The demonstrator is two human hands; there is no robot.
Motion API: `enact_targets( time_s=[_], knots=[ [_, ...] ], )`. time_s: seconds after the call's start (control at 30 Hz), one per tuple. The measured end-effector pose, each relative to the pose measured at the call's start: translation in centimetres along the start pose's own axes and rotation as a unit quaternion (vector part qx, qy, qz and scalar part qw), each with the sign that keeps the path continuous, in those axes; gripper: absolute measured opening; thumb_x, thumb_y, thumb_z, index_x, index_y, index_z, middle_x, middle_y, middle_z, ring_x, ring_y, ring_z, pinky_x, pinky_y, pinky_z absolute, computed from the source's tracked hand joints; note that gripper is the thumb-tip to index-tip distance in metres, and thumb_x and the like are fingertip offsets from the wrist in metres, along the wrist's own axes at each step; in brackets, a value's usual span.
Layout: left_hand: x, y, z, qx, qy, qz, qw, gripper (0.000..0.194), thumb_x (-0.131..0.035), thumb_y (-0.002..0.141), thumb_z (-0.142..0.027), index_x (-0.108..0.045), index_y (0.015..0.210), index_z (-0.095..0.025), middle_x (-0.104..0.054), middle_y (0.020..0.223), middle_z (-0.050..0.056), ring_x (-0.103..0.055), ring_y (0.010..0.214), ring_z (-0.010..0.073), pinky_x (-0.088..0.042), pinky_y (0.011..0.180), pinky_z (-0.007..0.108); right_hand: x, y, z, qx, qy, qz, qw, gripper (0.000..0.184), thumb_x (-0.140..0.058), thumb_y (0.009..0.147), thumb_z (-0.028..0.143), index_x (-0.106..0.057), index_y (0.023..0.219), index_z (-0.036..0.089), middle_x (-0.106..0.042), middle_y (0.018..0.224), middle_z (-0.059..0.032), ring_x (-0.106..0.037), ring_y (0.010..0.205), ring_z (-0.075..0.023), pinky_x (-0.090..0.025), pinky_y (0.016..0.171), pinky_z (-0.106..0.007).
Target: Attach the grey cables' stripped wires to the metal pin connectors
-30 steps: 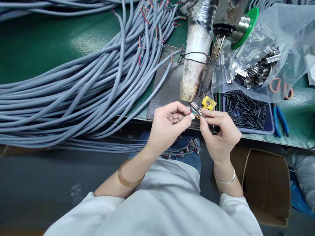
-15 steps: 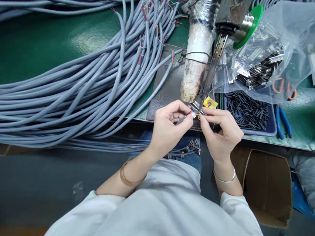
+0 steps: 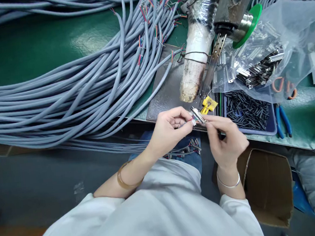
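My left hand (image 3: 172, 126) is closed in a pinch on the end of a grey cable, whose thin coloured wires (image 3: 193, 118) show at the fingertips. Those wires run to a metal multi-pin connector (image 3: 198, 115), tilted between my two hands. Thumb and fingers of my right hand (image 3: 226, 137) grip the connector's lower right end. Just beyond it hangs a soldering iron (image 3: 212, 70), its tip apart from the connector. A small yellow piece (image 3: 209, 105) lies behind the connector. Several finished-looking cable ends with connectors (image 3: 195, 146) rest on my lap.
A large bundle of grey cables (image 3: 87, 87) covers the left of the green bench. A white wrapped tube (image 3: 193, 70) slopes down beside the iron. To the right are a solder spool (image 3: 249, 25), a plastic bag of connectors (image 3: 261, 67), a bin of black sleeves (image 3: 247, 111) and blue-handled pliers (image 3: 283, 120).
The connector has come down from the soldering iron's tip and turned so its metal side shows. My right hand has shifted slightly right and down; my left hand has barely moved.
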State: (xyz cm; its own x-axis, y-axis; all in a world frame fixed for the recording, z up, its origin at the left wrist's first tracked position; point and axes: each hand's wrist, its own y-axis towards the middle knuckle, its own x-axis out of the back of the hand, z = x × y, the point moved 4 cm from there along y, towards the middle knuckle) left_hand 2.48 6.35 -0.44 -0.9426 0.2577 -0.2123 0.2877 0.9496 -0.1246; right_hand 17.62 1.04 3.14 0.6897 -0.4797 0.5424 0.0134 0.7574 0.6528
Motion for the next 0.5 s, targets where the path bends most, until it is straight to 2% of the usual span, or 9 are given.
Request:
enact_targets(
  time_s=[0.1,0.13,0.17,0.2,0.27,0.3,0.37,0.43,0.5],
  knots=[
    [-0.7,-1.4,0.6,0.001,0.050,0.115,0.992,0.008,-0.071,0.082,-0.020,-0.067,0.079,-0.013,-0.066,0.077,0.003,-0.057,0.063,0.0088,-0.045,0.058,0.021,3.0,-0.2,-0.1,-0.037,-0.026,-0.072,0.996,0.010,-0.057,0.098,0.023,-0.067,0.096,0.024,-0.071,0.068,0.0028,-0.065,0.052,-0.0126,-0.049,0.050,-0.026],
    [-1.0,-2.2,1.0,-0.012,0.080,0.164,0.983,0.007,-0.069,0.084,-0.019,-0.069,0.081,-0.013,-0.068,0.081,0.005,-0.061,0.070,0.0113,-0.047,0.064,0.022,3.7,0.0,0.0,-0.034,-0.059,-0.095,0.993,0.012,-0.057,0.098,0.026,-0.068,0.094,0.024,-0.067,0.063,0.0034,-0.060,0.047,-0.0114,-0.045,0.049,-0.025],
    [-1.4,-3.1,1.6,-0.027,0.109,0.202,0.973,0.006,-0.068,0.085,-0.018,-0.071,0.084,-0.013,-0.070,0.084,0.006,-0.064,0.075,0.0132,-0.048,0.068,0.023,4.1,0.3,0.1,-0.034,-0.104,-0.087,0.990,0.015,-0.057,0.098,0.029,-0.069,0.091,0.023,-0.066,0.062,0.0029,-0.058,0.047,-0.0107,-0.043,0.050,-0.025],
    [-1.8,-4.1,2.4,-0.038,0.137,0.241,0.960,0.008,-0.066,0.086,-0.017,-0.073,0.086,-0.013,-0.072,0.086,0.007,-0.065,0.079,0.0146,-0.049,0.072,0.025,3.9,0.7,0.1,-0.038,-0.150,-0.057,0.986,0.019,-0.057,0.098,0.031,-0.070,0.088,0.022,-0.066,0.062,0.0022,-0.056,0.047,-0.0101,-0.041,0.052,-0.025],
    [-2.4,-6.2,4.4,-0.056,0.175,0.292,0.939,0.014,-0.061,0.091,-0.017,-0.075,0.089,-0.013,-0.074,0.089,0.008,-0.068,0.083,0.0160,-0.049,0.078,0.026,2.4,1.7,-0.2,-0.056,-0.222,0.051,0.972,0.029,-0.058,0.098,0.039,-0.069,0.080,0.020,-0.063,0.057,0.0013,-0.054,0.048,-0.0103,-0.036,0.053,-0.026],
    [-2.7,-7.3,5.4,-0.057,0.178,0.314,0.931,0.017,-0.058,0.093,-0.016,-0.075,0.091,-0.013,-0.075,0.091,0.009,-0.069,0.085,0.0166,-0.050,0.080,0.027,1.3,2.1,-0.5,-0.069,-0.256,0.111,0.958,0.035,-0.057,0.098,0.045,-0.068,0.077,0.019,-0.063,0.056,0.0001,-0.056,0.049,-0.0116,-0.033,0.054,-0.027],
    [-3.1,-9.2,7.2,-0.037,0.167,0.365,0.915,0.018,-0.059,0.092,-0.015,-0.076,0.094,-0.014,-0.077,0.095,0.010,-0.070,0.086,0.0171,-0.050,0.082,0.027,-0.6,2.8,-1.1,-0.109,-0.337,0.186,0.917,0.045,-0.055,0.096,0.055,-0.067,0.075,0.017,-0.068,0.062,-0.0057,-0.060,0.055,-0.0159,-0.029,0.056,-0.029],
    [-2.6,-10.1,8.1,0.005,0.150,0.366,0.919,0.013,-0.063,0.090,-0.019,-0.076,0.092,-0.015,-0.078,0.091,0.008,-0.069,0.082,0.0163,-0.050,0.081,0.027,-1.8,3.4,-1.6,-0.141,-0.375,0.216,0.890,0.043,-0.055,0.096,0.053,-0.069,0.079,0.016,-0.071,0.067,-0.0098,-0.063,0.061,-0.0197,-0.029,0.059,-0.031],
    [-1.4,-10.1,8.1,0.073,0.114,0.311,0.941,0.013,-0.070,0.087,-0.027,-0.074,0.087,-0.015,-0.076,0.082,0.007,-0.064,0.069,0.0134,-0.048,0.068,0.025,-2.1,3.6,-1.8,-0.159,-0.377,0.216,0.886,0.035,-0.060,0.093,0.047,-0.070,0.077,0.016,-0.071,0.067,-0.0110,-0.063,0.063,-0.0212,-0.029,0.060,-0.031]
  ],
)
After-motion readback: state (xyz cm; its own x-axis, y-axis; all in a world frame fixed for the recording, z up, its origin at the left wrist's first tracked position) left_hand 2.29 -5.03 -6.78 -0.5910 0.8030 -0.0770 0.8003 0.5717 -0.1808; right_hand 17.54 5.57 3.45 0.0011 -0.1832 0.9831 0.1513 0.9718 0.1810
